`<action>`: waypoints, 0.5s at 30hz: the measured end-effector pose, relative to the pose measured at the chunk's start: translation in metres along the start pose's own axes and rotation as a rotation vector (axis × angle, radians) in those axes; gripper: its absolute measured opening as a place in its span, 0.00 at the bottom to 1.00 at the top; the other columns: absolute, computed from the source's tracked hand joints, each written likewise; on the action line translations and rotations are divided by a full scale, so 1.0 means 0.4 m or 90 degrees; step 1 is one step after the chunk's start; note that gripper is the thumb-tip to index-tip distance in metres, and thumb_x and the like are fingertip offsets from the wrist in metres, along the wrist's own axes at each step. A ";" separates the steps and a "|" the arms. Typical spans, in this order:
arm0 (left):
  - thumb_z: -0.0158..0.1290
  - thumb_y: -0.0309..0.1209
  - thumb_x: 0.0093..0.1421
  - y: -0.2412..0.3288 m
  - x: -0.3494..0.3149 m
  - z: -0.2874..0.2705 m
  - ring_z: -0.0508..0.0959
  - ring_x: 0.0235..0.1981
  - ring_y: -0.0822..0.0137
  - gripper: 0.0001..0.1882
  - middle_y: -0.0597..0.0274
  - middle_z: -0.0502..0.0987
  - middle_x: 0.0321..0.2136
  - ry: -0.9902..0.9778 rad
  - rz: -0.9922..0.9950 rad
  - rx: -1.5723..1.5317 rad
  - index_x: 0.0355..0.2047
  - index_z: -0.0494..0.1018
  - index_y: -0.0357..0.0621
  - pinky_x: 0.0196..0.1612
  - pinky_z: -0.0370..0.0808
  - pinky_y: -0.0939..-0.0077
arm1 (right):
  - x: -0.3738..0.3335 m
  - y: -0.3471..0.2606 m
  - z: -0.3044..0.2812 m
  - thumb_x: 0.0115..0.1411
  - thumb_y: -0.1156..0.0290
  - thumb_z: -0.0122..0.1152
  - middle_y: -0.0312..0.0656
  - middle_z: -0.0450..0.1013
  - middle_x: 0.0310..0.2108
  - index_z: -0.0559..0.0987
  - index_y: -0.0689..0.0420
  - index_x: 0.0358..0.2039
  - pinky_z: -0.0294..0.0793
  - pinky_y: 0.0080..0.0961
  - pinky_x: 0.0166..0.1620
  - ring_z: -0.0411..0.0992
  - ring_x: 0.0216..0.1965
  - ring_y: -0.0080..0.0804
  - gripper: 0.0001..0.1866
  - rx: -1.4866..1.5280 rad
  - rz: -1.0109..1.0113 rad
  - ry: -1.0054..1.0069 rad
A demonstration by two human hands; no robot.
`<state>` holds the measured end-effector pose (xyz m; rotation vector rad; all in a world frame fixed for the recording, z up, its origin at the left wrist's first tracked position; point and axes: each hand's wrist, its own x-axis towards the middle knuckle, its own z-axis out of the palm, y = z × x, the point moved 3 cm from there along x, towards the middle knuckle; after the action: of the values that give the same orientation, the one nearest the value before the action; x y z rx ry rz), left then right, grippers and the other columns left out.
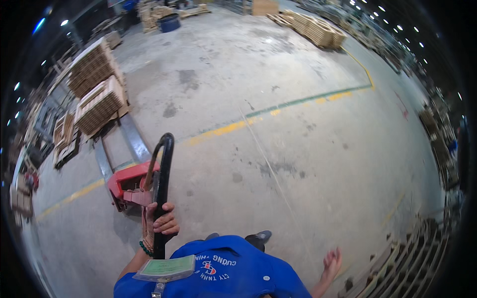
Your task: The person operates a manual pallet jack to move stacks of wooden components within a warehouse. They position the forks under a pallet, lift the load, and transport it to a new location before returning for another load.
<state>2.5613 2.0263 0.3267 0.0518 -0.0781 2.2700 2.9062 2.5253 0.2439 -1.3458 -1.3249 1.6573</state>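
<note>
Left hand (165,221) grips a red metal pallet jack (130,179) by its black looped handle (164,171), right hand (331,262) empty, loosely curled!

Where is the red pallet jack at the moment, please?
The red pallet jack is left of centre in the head view, its black handle gripped by the left hand and its forks pointing toward the stacked wooden frames.
</note>
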 end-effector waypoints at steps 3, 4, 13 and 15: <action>0.45 0.45 0.62 -0.065 0.083 -0.006 0.66 0.09 0.78 0.15 0.73 0.67 0.10 0.034 0.040 0.010 0.34 0.67 0.47 0.21 0.66 0.81 | 0.155 0.072 -0.210 0.59 0.76 0.43 0.38 0.69 0.31 0.70 0.50 0.51 0.62 0.15 0.19 0.64 0.21 0.21 0.19 -0.189 0.149 0.171; 0.46 0.45 0.62 -0.092 0.118 -0.004 0.66 0.09 0.78 0.14 0.73 0.66 0.10 0.050 0.060 0.019 0.34 0.67 0.47 0.21 0.66 0.81 | 0.212 0.058 -0.231 0.58 0.75 0.47 0.42 0.70 0.33 0.73 0.54 0.46 0.66 0.23 0.26 0.68 0.28 0.27 0.15 -0.173 0.150 0.159; 0.46 0.44 0.63 -0.260 0.584 -0.030 0.66 0.10 0.76 0.14 0.71 0.66 0.11 0.009 0.126 0.002 0.35 0.66 0.46 0.24 0.66 0.78 | 1.008 -0.361 0.144 0.63 0.67 0.47 0.34 0.73 0.35 0.72 0.50 0.51 0.66 0.14 0.25 0.69 0.27 0.18 0.16 -0.182 -0.020 -0.019; 0.46 0.44 0.62 -0.290 0.696 -0.024 0.67 0.10 0.77 0.13 0.72 0.66 0.11 0.015 0.151 0.012 0.34 0.67 0.48 0.23 0.67 0.79 | 1.142 -0.416 0.391 0.61 0.69 0.48 0.34 0.74 0.36 0.73 0.51 0.51 0.71 0.16 0.30 0.72 0.32 0.19 0.16 -0.168 -0.080 -0.128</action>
<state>2.4705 2.3140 0.3394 0.0276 -0.0533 2.5073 2.6048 2.9377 0.2475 -1.2343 -1.7605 1.6079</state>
